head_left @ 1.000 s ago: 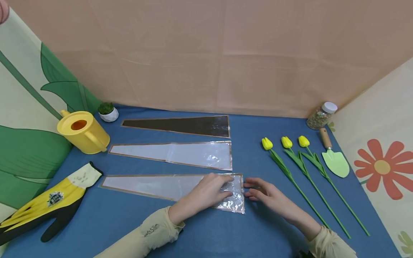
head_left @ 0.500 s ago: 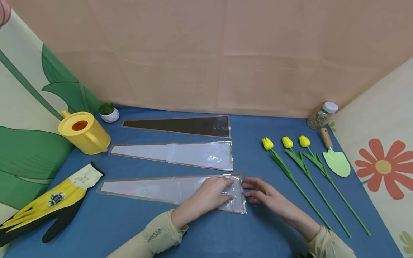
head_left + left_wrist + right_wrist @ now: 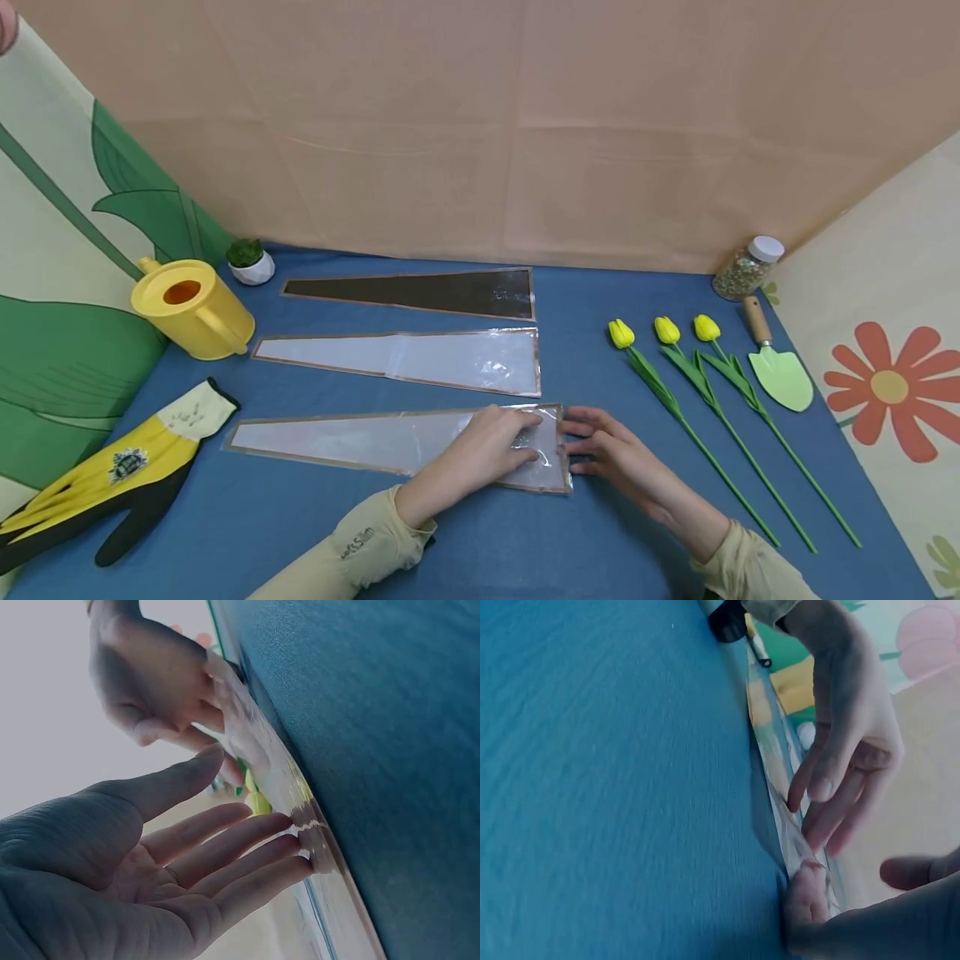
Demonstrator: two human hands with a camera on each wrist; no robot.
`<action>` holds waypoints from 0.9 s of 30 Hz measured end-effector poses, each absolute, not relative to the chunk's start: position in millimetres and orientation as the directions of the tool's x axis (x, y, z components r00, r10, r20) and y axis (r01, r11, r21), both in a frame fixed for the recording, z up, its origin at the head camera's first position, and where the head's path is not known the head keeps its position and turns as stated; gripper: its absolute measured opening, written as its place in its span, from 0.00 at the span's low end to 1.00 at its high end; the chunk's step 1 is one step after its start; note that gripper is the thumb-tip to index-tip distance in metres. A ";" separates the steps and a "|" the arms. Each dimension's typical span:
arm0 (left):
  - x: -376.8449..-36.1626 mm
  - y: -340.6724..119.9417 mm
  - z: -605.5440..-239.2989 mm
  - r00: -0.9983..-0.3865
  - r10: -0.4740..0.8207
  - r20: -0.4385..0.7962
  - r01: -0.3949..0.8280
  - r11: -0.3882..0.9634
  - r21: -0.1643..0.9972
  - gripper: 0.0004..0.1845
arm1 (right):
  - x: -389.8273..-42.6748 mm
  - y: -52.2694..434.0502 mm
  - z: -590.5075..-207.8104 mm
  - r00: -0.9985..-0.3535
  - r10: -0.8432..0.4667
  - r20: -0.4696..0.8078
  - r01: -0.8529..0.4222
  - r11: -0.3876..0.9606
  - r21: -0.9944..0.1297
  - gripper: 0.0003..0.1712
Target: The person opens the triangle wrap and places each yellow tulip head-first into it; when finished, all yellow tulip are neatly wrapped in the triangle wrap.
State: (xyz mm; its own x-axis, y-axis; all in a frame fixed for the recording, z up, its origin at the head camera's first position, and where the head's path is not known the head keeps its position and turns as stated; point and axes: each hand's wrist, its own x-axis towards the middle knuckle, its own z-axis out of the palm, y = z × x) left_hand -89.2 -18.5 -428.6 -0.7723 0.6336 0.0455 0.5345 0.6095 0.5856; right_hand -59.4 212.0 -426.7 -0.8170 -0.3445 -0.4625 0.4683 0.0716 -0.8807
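A long tapered clear plastic sleeve (image 3: 337, 442) with a brown border lies nearest on the blue table, its wide end to the right. My left hand (image 3: 480, 450) lies over that wide end, and its fingertips touch the film in the left wrist view, thumb apart. At the sleeve's right edge is my right hand (image 3: 618, 454). In the right wrist view its fingers (image 3: 810, 892) lie against the edge of the film, with the thumb held away. Behind lie a second pale sleeve (image 3: 450, 358) and a dark brown one (image 3: 450, 293).
Three yellow tulips (image 3: 675, 400) lie to the right, beside a green trowel (image 3: 780, 379) and a jar (image 3: 746, 271). On the left are a yellow watering can (image 3: 202, 321), a small potted plant (image 3: 251, 262) and a yellow-black glove (image 3: 135, 467). A curtain-like backdrop (image 3: 450, 142) stands behind.
The nearest sleeve's narrow end has shifted slightly left and towards me. My right hand has moved a little left, closer against the sleeve's right edge. My left hand stays over the wide end.
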 end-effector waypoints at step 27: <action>-90.4 -20.7 -427.7 -0.794 0.601 0.092 0.527 0.605 0.598 0.11 | -50.7 197.9 -402.4 -0.804 -0.426 -0.415 0.476 -0.041 -0.879 0.36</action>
